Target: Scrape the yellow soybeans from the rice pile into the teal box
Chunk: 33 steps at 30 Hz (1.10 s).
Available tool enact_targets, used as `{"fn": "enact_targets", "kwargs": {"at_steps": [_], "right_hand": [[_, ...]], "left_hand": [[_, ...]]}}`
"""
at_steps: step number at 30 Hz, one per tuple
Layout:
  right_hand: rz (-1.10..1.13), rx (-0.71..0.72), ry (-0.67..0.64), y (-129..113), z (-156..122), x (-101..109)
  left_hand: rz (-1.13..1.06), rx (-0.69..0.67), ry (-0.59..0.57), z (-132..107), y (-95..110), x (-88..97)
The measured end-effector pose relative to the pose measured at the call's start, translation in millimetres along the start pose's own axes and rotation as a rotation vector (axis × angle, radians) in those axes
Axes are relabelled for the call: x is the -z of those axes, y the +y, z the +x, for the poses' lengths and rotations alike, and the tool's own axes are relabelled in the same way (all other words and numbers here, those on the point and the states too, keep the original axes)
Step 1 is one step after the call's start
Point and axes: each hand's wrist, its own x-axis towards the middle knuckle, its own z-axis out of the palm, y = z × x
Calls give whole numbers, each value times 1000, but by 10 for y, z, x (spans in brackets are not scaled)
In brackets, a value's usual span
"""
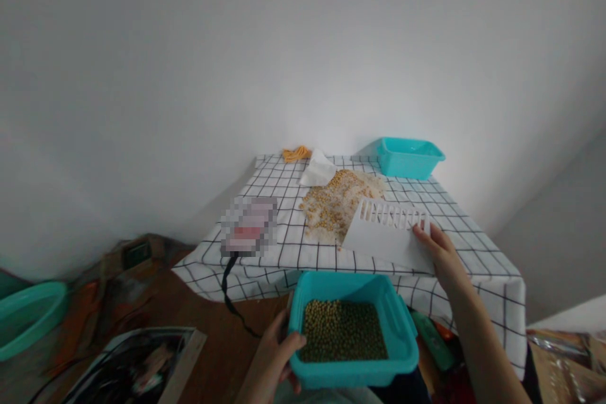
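My left hand [274,356] grips the left rim of a teal plastic tub [402,341] half full of small greenish-brown beans [343,330], held in the air just below the table's front edge. My right hand [440,252] holds a white slotted plastic scraper [386,237] by its right end, lying on the checked tablecloth [468,246]. The scraper's left edge touches a pile of yellow beans mixed with white grains [338,202] spread across the cloth's middle.
A second, empty-looking teal tub [409,156] stands at the table's back right. A white tissue [318,169] and an orange bundle [296,153] lie at the back. A blurred pink device [249,227] with a black cable sits left. A green basin [28,315] is on the floor, left.
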Motion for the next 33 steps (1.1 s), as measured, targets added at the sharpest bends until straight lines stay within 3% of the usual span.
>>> {"fn": "enact_targets", "kwargs": {"at_steps": [5,33], "right_hand": [[-31,10,-44,-13,-15,2],[2,-32,-96,-27,-40,31]], "left_hand": [[-8,-17,-5,52,-69,22],[43,3,23,-14,49,-57]]}}
